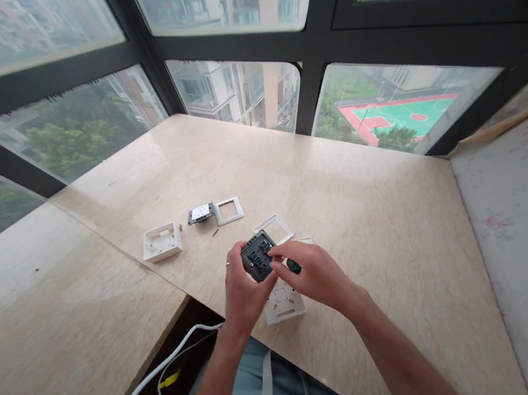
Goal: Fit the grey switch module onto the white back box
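Note:
My left hand (pixel 244 287) grips a black wall socket module (pixel 258 256) by its left and lower edges, with its back turned up. Slots and a small screw show on that face. My right hand (pixel 309 274) is closed, its thumb and fingertips pinched together at the module's right side. What lies between those fingertips is too small to make out. Just under the right hand shows the rounded dark green and black end of a thing (pixel 293 265); whether the hand holds it, I cannot tell. A white mounting box (pixel 285 307) sits below both hands, partly covered.
A white frame (pixel 281 227) lies just beyond my hands. Farther left are another white mounting box (pixel 161 242), a second socket module (pixel 201 213), a white frame (pixel 229 210) and a small screw (pixel 215 232). A white cable (pixel 155 368) runs by the counter's open gap.

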Demonstrator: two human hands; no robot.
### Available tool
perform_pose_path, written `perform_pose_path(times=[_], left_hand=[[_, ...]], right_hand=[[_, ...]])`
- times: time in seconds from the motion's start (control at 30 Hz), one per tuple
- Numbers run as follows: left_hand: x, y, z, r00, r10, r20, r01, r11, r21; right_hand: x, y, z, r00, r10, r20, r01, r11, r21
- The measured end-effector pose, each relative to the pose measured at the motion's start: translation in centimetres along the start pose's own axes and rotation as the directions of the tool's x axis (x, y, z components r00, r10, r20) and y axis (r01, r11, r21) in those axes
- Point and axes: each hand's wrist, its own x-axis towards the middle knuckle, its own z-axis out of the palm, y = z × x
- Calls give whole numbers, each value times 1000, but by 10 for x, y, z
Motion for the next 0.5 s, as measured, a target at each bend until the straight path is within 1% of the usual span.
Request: perform_pose_path(times=[0.1,0.2,0.4,0.5], left_hand=[[-4,7,6,998,54,34,-54,998,16],[-8,12,11,995,93,47,-93,996,5],[-11,13,18,984,176,24,-177,983,40],[-12,12,21,969,247,6,-246,965,88]], right_hand=[[-1,-5,1,999,-50,-5,50,999,11],[-1,-8,2,996,-71,44,72,997,-20],[1,-9,0,988,-5,157,31,986,-164],[2,-9,-1,978,19,206,34,968,-249]])
